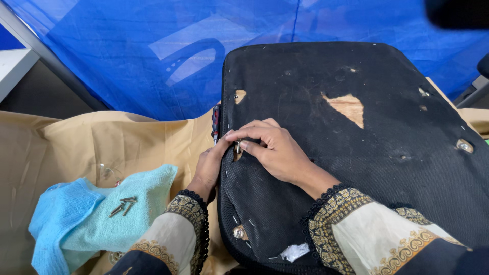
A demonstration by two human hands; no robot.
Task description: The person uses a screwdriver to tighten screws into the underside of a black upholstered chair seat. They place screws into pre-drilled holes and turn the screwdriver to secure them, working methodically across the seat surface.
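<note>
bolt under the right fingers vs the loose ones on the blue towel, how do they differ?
The bolt under the right hand stands in a hole of the black seat base, pinched by fingertips; the loose bolts lie flat on the blue towel, untouched. The pinched bolt is single and mostly hidden; the loose bolts form a small cluster in full view. Both look like silver metal.

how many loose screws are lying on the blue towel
3 that I can make out: the loose screws lie bunched together on the blue towel, left of the left hand. They overlap, so another may be hidden.
</note>
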